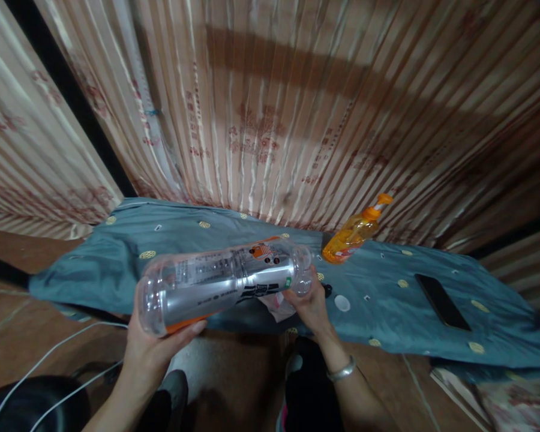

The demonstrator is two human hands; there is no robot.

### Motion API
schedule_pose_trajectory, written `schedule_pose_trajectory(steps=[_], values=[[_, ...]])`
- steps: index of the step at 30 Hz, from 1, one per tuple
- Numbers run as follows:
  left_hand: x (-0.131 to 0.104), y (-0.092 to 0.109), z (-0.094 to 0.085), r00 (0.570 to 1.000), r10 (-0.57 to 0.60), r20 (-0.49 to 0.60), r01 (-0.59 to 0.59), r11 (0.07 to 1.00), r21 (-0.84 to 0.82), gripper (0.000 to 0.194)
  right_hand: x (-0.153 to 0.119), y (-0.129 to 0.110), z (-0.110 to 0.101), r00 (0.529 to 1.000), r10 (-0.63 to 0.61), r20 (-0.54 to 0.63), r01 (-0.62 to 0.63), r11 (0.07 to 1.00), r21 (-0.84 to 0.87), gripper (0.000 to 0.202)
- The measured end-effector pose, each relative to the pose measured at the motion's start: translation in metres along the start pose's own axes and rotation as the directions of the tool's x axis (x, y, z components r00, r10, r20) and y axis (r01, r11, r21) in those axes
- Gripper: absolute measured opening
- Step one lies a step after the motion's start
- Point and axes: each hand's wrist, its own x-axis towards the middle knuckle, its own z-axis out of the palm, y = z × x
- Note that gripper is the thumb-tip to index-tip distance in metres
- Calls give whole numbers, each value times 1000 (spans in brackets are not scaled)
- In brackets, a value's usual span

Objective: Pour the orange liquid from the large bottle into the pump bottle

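Observation:
Both hands hold a large clear plastic bottle (pixel 207 283) with a silver and orange label, nearly level above the blue cloth. Its wide base rests in my left hand (pixel 155 342), with the thumb along the lower side. At the narrower right end, my right hand (pixel 312 305) is closed around the bottle; part of its fingers is hidden behind it. A silver bracelet (pixel 342 369) circles my right wrist. Beneath the right hand lies a pale crumpled piece (pixel 279 306), mostly covered.
On the blue patterned cloth (pixel 369 309) stand an orange pump bottle (pixel 353 234) at the back, a white round disc (pixel 342 303), a small black object (pixel 327 290) and a dark phone (pixel 441 302). Striped curtains (pixel 270 120) hang behind. White cables (pixel 54 351) run lower left.

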Motion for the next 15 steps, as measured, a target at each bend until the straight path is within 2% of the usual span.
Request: schedule_pose_trajectory(steps=[9,15], values=[[-4,9,2,1000,-5,1,5,1000,11,95,0,-1,-1,1000,-16,-5,16,1000,-4,81],[-1,4,-2,1000,5,-17,-4,998,65,91,0,-5,0,1000,5,2,-5,1000,-12,76]])
